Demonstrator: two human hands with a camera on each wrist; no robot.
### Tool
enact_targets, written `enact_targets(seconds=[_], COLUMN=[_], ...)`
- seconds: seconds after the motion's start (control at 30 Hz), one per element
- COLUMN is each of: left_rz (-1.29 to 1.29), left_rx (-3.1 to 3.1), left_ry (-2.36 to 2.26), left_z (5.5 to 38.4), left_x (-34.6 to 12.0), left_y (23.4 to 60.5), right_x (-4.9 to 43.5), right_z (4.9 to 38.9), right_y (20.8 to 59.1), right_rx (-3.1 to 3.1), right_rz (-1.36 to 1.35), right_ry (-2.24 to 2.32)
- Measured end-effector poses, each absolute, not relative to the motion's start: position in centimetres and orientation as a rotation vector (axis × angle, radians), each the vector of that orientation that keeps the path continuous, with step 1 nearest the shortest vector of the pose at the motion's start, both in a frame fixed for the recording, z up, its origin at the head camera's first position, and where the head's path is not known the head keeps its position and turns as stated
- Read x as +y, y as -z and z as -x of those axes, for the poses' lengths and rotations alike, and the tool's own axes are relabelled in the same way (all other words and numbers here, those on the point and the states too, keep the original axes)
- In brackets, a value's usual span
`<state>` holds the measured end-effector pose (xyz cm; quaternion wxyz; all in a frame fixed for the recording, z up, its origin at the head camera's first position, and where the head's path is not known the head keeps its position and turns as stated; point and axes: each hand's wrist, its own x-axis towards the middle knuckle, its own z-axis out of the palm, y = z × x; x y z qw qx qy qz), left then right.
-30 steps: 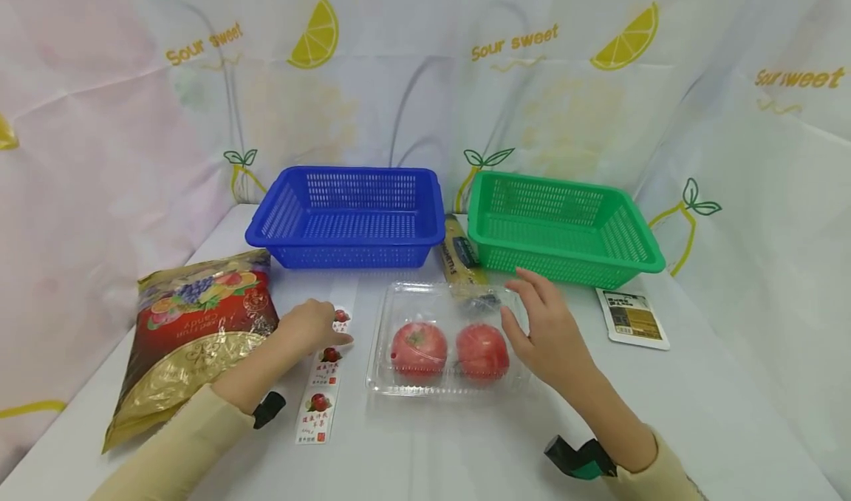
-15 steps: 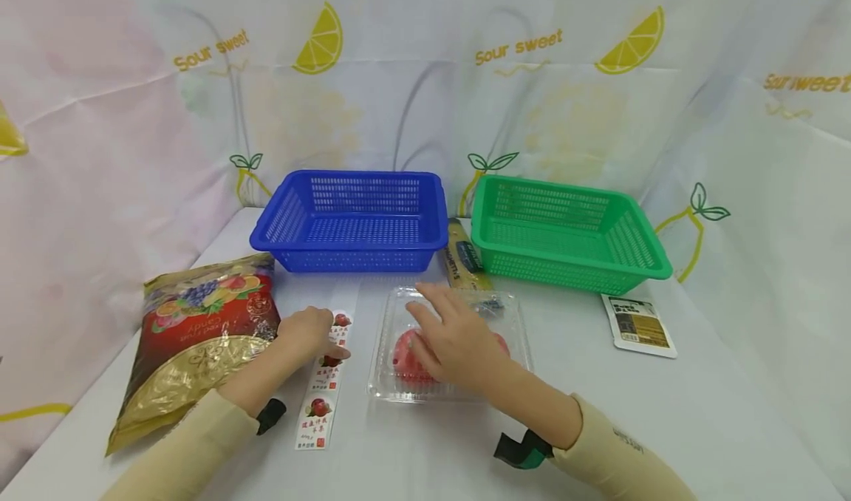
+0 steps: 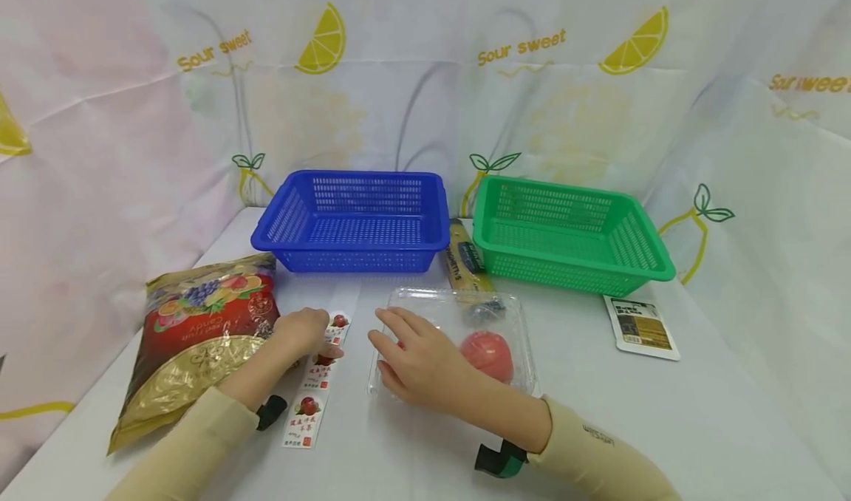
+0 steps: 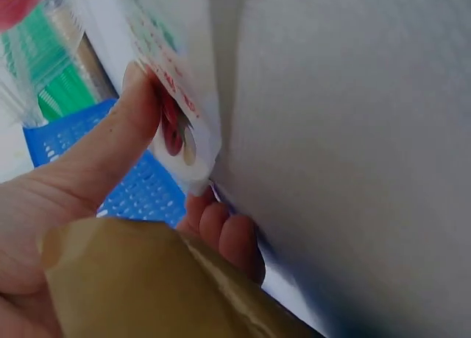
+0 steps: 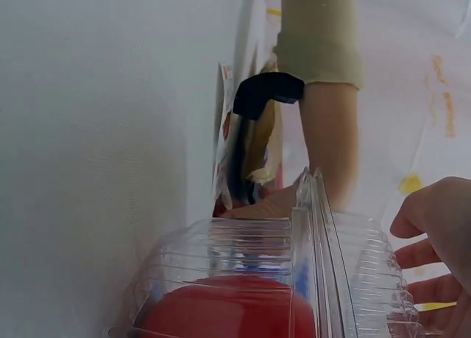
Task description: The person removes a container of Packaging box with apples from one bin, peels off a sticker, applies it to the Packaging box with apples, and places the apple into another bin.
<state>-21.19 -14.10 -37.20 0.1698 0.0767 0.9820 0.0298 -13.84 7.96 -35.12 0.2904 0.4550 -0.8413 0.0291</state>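
My left hand [image 3: 302, 336] pinches a strip of labels [image 3: 308, 409] printed with red apples and writing. In the left wrist view its thumb lies over the printed face of the strip [image 4: 200, 95], with the other fingertips behind the edge. My right hand [image 3: 425, 360] reaches across a clear plastic clamshell box [image 3: 439, 292], its fingers spread and relaxed over the box's left side. Inside the box one red apple [image 3: 488, 357] shows; a second is mostly hidden by that hand. The right wrist view shows the fingers [image 5: 419, 257] alongside the ribbed lid, holding nothing.
A gold-and-red candy bag [image 3: 199, 338] lies left, beside the left forearm. Blue [image 3: 352, 257] and green [image 3: 565, 268] baskets stand at the back, a yellow spaghetti packet [image 3: 465, 261] lying between them. At right lies a small white-edged packet [image 3: 641, 327].
My right hand has swept left across the clamshell box from its right side. The strip's lower end has swung slightly left, while my left hand has barely moved.
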Motion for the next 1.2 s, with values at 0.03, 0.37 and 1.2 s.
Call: enact_targets(seconds=[0.03,0.37,1.2], left_rz=[-0.215,-0.217,-0.368], left_rx=[2.785,2.809,2.800], left_ry=[-0.092,-0.368,-0.853], left_z=[21.2,20.0,17.3], left_x=[-14.2,-14.6,-14.0], left_y=[37.2,37.1,33.4], right_x=[7.8,6.6,6.1], right_z=[13.9,14.1,14.4], right_y=[35.2,35.7,35.2], right_rx=[-2.248,-2.272,-2.408], right_rz=[-1.218,-1.193,-1.063], right_ry=[-0.071,-0.003,-0.023])
